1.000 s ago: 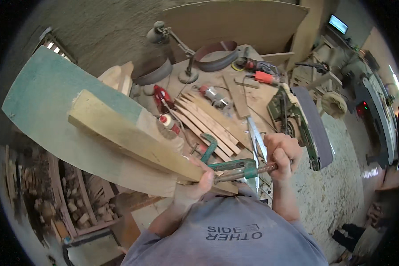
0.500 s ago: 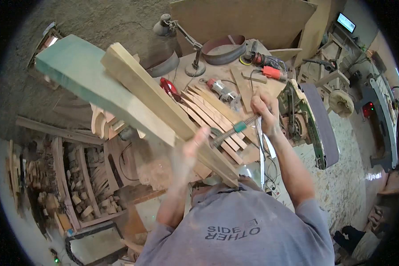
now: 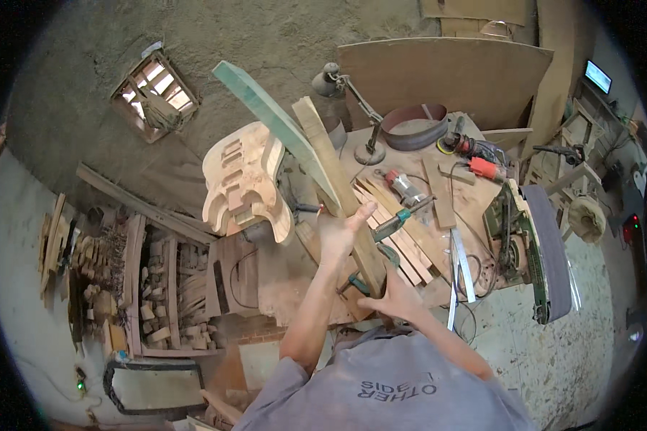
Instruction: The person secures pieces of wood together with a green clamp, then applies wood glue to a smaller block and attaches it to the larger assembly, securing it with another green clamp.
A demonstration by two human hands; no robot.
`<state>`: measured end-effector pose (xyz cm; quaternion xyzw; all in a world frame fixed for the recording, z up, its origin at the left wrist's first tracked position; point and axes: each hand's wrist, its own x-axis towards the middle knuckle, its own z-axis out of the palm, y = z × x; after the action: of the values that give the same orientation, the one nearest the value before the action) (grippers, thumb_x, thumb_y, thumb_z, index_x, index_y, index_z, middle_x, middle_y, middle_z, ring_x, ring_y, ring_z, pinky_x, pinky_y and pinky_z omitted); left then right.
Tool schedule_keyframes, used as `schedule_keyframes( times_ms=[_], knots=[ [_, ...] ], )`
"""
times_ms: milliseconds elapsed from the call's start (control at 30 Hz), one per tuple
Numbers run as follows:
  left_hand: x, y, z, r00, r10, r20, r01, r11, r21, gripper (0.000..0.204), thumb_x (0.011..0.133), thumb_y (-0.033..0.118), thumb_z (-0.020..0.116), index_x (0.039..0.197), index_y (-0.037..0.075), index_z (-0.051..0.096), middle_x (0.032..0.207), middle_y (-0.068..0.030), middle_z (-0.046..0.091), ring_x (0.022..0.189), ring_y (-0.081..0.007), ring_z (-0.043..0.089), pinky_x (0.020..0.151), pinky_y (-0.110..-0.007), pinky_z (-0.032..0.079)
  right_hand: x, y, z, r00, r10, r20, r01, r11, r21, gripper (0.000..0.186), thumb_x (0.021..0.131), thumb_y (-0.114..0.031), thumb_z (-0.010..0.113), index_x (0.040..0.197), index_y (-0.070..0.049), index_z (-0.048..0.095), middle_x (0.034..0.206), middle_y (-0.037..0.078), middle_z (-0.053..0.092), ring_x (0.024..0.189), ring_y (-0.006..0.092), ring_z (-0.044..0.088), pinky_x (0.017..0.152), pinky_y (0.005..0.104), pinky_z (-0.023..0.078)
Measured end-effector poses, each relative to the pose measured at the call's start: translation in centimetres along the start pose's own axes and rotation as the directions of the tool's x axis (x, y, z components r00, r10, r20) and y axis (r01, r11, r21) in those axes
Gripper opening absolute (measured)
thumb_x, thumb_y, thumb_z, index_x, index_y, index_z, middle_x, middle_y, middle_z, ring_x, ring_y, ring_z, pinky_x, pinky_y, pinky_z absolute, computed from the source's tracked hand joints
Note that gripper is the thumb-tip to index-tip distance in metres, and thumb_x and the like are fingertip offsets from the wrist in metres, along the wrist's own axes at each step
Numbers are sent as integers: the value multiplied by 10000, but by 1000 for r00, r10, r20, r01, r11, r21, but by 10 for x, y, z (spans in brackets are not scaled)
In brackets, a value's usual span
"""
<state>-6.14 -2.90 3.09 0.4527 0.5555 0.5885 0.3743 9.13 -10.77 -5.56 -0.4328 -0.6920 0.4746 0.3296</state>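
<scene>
A long wooden beam [image 3: 366,248] slants up and away in front of me, with a green-faced board [image 3: 269,122] alongside its upper part. My left hand [image 3: 340,231] is closed round the beam at mid-length, thumb lying across it. Lower down, my right hand [image 3: 399,296] grips the beam near its close end, thumb on the near side and fingers partly hidden behind. Between the hands a green screw clamp [image 3: 392,225] sticks out to the right. A second green clamp [image 3: 355,286] shows left of the beam's lower end.
Pale electric guitar bodies [image 3: 241,176] stand left of the board. The bench holds wooden strips [image 3: 402,244], a power tool [image 3: 406,188], a lamp [image 3: 370,152], a sanding belt loop [image 3: 415,128] and metal rulers [image 3: 461,266]. A belt sander [image 3: 543,251] stands right; offcuts [image 3: 165,309] lie left.
My right hand has left the clamp's screw and moved down to the beam's lower end. Beam and board have swung more upright. The view has shifted, uncovering the guitar bodies.
</scene>
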Motion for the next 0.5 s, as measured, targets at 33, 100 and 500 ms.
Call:
schedule_keyframes(
  times_ms=[33, 100, 500],
  knots=[
    [0, 1, 5, 1000, 11, 7, -11, 1000, 16, 482, 778, 291, 887, 1057, -21, 648, 981, -69, 699, 859, -155, 654, 779, -311, 534, 1, -7, -2, 998, 68, 1, -68, 998, 13, 998, 751, -304, 836, 1515, 16, 279, 1455, 263, 459, 1352, 382, 473, 1127, 445, 388],
    [-4, 5, 19, 1000, 15, 21, -15, 1000, 4, 524, 797, 310, 869, 1114, -26, 621, 1007, -86, 694, 891, -173, 652, 810, -322, 528, 15, 32, 7, 992, 113, -47, -113, 994, -5, 984, 752, -232, 808, 1513, 34, 243, 1416, 262, 476, 1306, 381, 510, 1091, 443, 414],
    [1, -1, 32, 987, 95, 131, -121, 971, 207, 643, 844, 333, 805, 1274, -54, 524, 1151, -188, 678, 1043, -274, 667, 932, -375, 512, 24, 41, -7, 993, 121, 3, -105, 857, 504, 842, 685, -37, 740, 1450, -12, 389, 1115, 152, 655, 977, 257, 677, 877, 400, 550]
  ],
)
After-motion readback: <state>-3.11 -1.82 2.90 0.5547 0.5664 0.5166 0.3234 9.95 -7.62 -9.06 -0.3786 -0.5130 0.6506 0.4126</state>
